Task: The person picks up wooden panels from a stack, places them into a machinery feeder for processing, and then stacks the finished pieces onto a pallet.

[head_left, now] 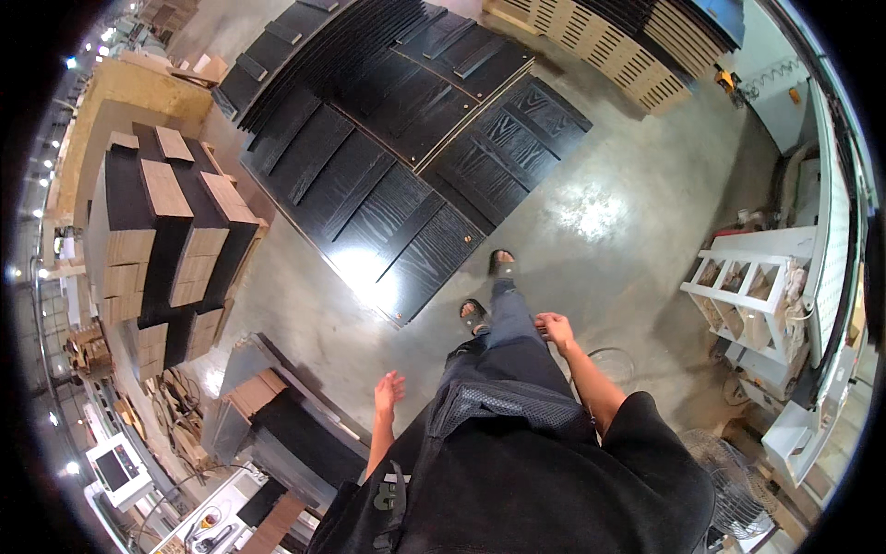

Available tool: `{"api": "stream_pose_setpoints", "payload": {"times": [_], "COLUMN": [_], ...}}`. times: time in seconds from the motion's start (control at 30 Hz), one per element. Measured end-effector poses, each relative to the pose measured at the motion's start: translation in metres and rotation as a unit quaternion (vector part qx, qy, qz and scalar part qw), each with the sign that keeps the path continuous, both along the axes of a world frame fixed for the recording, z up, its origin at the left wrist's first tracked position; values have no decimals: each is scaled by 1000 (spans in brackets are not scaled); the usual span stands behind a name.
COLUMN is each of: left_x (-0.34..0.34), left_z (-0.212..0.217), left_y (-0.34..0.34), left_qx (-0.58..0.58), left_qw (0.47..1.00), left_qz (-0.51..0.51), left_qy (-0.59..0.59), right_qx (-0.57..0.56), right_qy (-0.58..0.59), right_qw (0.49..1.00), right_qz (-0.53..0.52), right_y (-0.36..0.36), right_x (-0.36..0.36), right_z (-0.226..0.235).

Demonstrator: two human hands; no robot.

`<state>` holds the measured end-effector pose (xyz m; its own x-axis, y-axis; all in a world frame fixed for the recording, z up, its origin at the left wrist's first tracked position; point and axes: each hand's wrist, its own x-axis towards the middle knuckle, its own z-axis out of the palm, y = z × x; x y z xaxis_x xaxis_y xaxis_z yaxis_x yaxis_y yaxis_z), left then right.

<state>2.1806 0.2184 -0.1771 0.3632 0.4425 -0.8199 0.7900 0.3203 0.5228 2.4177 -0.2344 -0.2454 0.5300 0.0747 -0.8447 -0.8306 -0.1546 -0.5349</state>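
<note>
Both arms hang at my sides as I stand, one sandalled foot ahead of the other. My left hand [389, 391] is open with its fingers apart, holding nothing. The nearest thing to it is a stack of dark boards [309, 439] at the lower left. Beside my thigh, my right hand [555, 330] is loosely open, and nothing shows in it. Ahead of my feet, black wood-grain panels [369, 222] lie in rows close to the floor. Dark strips lie across them.
Tall stacks of black boards with light wooden blocks [169, 189] stand at left. Slatted wooden stacks [591, 46] are at the far right. A white metal frame [738, 286] stands right, with a wire-caged fan [738, 480] below it. A screen [117, 467] is at lower left.
</note>
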Motion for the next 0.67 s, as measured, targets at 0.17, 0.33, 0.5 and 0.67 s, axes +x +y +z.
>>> {"api": "stream_pose_setpoints", "payload": {"times": [0.17,0.33,0.5,0.67], "left_x": [-55,-76,66,250], "left_z": [-6,-20,10,46], "left_y": [-19,-9,-90,-184], "left_qx": [-32,-54,15,48], "left_qw": [987,983,972,959], "left_qz": [-149,-178,-192,-278], "left_qy": [50,-3,136,-13], "right_qx": [-42,-93,-2,-6], "right_qy": [-25,-35,52,60], "right_qw": [997,992,988,976], "right_qz": [-63,-81,-149,-207], "right_y": [-44,-93,-169,-250], "right_x": [5,-6,23,90], "right_z": [-18,-25,-35,-15]}}
